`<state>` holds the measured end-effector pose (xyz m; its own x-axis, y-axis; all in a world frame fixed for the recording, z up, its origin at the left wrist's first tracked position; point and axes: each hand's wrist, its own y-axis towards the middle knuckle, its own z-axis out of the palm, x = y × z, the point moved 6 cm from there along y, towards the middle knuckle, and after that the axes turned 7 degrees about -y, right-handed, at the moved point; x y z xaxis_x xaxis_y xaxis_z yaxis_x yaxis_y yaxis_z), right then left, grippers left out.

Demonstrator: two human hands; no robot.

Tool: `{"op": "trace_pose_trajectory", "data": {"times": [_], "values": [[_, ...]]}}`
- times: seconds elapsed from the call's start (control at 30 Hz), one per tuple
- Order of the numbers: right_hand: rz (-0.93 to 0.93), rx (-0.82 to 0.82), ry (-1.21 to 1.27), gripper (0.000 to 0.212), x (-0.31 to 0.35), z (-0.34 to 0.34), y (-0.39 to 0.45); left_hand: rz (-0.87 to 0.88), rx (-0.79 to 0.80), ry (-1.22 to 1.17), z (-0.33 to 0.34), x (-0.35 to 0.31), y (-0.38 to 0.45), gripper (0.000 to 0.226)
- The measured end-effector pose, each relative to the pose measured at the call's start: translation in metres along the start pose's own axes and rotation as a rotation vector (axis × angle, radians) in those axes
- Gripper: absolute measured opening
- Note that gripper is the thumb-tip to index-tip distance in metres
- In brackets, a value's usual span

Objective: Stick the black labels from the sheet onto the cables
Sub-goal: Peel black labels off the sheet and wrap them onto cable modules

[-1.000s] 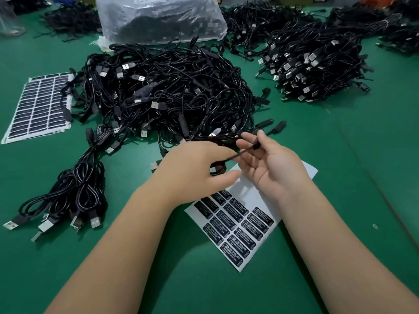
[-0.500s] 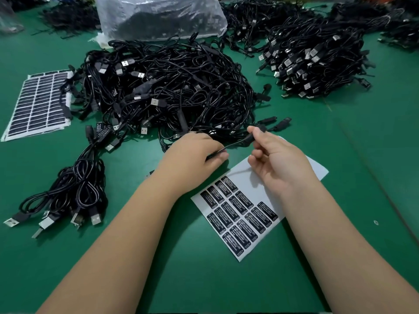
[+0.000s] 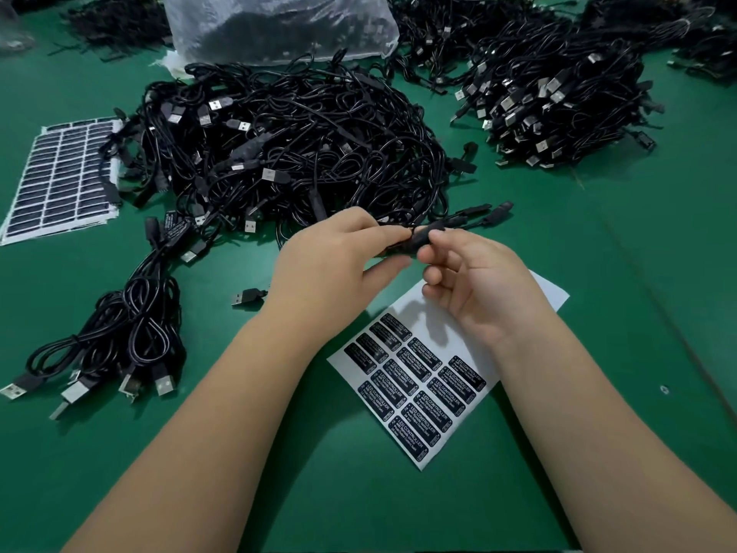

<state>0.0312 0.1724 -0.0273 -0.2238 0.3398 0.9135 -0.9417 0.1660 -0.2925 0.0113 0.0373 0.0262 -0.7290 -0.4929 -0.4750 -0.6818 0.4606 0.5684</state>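
Observation:
A white sheet (image 3: 494, 313) with several black labels (image 3: 418, 389) lies on the green table in front of me. Above its far end, both hands hold one black cable (image 3: 418, 239) by its thick controller part. My left hand (image 3: 331, 269) pinches it from the left and my right hand (image 3: 474, 281) pinches it from the right, fingertips almost meeting. The cable's plug ends (image 3: 478, 217) trail to the right, just past the big tangled cable pile (image 3: 295, 149).
A bundle of cables (image 3: 131, 337) with USB plugs lies at the near left, one with a label on it. A fuller label sheet (image 3: 60, 177) sits at far left. Another cable heap (image 3: 558, 101) is at far right, a plastic bag (image 3: 279, 25) behind.
Both hands moved away from me and closer together along the cable. The right hand now pinches the thick controller part instead of the thin wire.

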Motion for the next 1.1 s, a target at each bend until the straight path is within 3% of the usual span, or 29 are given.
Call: {"op": "trace_pose_trajectory", "data": {"times": [0.13, 0.33, 0.47, 0.53, 0.6, 0.67, 0.73, 0.83, 0.93, 1.0, 1.1], "values": [[0.000, 0.035, -0.019, 0.015, -0.001, 0.002, -0.001, 0.001, -0.011, 0.007, -0.004, 0.000, 0.001, 0.022], [-0.035, 0.045, -0.097, 0.016, 0.000, -0.001, -0.001, -0.337, 0.214, -0.301, 0.009, 0.022, 0.000, 0.019], [-0.033, 0.024, -0.166, 0.033, 0.001, -0.003, -0.002, -0.571, 0.253, -0.576, 0.017, 0.034, -0.005, 0.038], [-0.158, -0.057, -0.480, 0.021, 0.009, -0.008, -0.003, -0.709, 0.243, -0.673, 0.020, 0.040, -0.007, 0.033], [-0.392, -0.044, -1.011, 0.014, 0.023, -0.003, -0.009, -0.826, 0.248, -0.714, 0.024, 0.045, -0.011, 0.031], [-0.461, 0.186, -1.354, 0.033, 0.019, 0.008, -0.016, -0.906, 0.244, -0.702, 0.026, 0.051, -0.014, 0.032], [-0.350, 0.387, -1.469, 0.051, 0.009, 0.011, -0.020, -0.956, 0.238, -0.696, 0.027, 0.056, -0.016, 0.033], [-0.326, 0.352, -1.523, 0.061, 0.007, 0.009, -0.018, -0.971, 0.222, -0.709, 0.028, 0.057, -0.018, 0.034], [-0.373, 0.279, -1.536, 0.059, 0.011, 0.012, -0.016, -0.872, 0.220, -0.635, 0.025, 0.053, -0.014, 0.040], [-0.368, 0.269, -1.529, 0.056, 0.010, 0.013, -0.015, -0.743, 0.300, -0.590, 0.023, 0.043, -0.011, 0.045], [-0.400, 0.241, -1.551, 0.049, 0.010, 0.014, -0.014, -0.584, 0.542, -0.296, 0.022, 0.032, -0.013, 0.053]]}}
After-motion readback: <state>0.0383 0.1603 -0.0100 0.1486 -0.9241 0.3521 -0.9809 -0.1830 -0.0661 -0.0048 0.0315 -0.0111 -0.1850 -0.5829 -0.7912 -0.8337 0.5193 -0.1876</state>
